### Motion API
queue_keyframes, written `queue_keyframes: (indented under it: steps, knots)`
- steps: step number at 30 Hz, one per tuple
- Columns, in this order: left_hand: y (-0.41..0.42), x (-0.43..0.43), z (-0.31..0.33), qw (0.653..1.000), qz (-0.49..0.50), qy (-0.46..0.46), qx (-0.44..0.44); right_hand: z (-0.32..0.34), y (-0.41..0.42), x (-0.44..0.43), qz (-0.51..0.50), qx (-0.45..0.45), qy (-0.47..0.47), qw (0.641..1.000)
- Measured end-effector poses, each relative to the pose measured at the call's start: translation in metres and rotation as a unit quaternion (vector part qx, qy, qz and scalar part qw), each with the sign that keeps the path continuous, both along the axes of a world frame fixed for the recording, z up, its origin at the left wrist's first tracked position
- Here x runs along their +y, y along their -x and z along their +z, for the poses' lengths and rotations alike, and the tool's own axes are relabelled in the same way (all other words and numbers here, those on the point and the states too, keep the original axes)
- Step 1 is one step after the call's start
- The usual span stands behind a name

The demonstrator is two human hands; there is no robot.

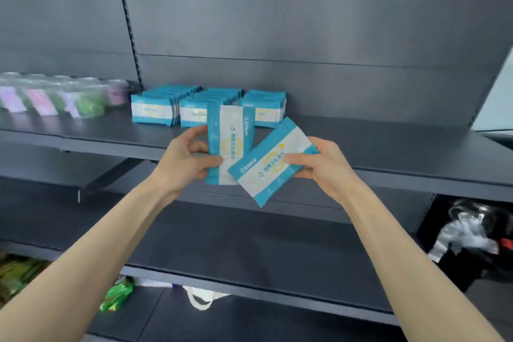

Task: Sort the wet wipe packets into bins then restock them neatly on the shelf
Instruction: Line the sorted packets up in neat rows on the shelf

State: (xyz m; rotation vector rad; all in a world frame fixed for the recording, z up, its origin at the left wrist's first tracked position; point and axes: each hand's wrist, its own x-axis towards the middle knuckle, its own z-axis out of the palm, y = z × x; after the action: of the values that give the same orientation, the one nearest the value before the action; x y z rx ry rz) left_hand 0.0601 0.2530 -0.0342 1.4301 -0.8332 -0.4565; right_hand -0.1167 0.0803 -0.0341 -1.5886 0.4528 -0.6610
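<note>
My left hand (185, 158) grips a blue and white wet wipe packet (231, 138) held upright on end, thumb across its front. A second blue and white packet (273, 161), tilted and overlapping the lower right of the first, is gripped by my right hand (322, 164) at its right end. Both packets hang in front of the dark grey shelf (388, 153). Behind them on that shelf stand three rows of the same blue packets (206, 107), upright and front-facing.
Packets in pink, purple and green (52, 97) line the shelf's left part. The shelf's right part is bare. A lower shelf (249, 244) runs beneath. Green packets (118, 296) and a white bag handle (201, 298) lie at the bottom; crumpled plastic (469, 230) at right.
</note>
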Motion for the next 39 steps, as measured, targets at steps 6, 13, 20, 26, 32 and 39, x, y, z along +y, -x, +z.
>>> queue_keyframes:
  steps: [6, 13, 20, 26, 32, 39]
  knots:
    - [-0.068, -0.036, 0.022, 0.994, -0.06, 0.018, 0.093, 0.018, -0.057, -0.013, -0.036, -0.027, -0.012, 0.999]
    - [-0.15, -0.079, 0.04, 0.998, -0.063, 0.009, -0.023, 0.023, -0.117, -0.026, -0.136, -0.054, -0.03, 0.989]
    - [-0.176, -0.128, 0.053, 0.977, -0.17, -0.086, -0.094, 0.018, -0.132, -0.043, -0.233, -0.049, -0.025, 0.971]
    - [-0.182, -0.169, 0.059, 0.963, -0.159, -0.115, -0.183, 0.015, -0.132, -0.068, -0.262, -0.042, -0.034, 0.963]
    - [-0.184, -0.213, 0.059, 0.913, -0.128, -0.221, -0.317, 0.016, -0.137, -0.095, -0.269, -0.016, -0.002, 0.963]
    - [-0.181, -0.251, 0.045, 0.836, -0.087, -0.286, -0.461, 0.01, -0.145, -0.122, -0.264, -0.004, 0.001, 0.965]
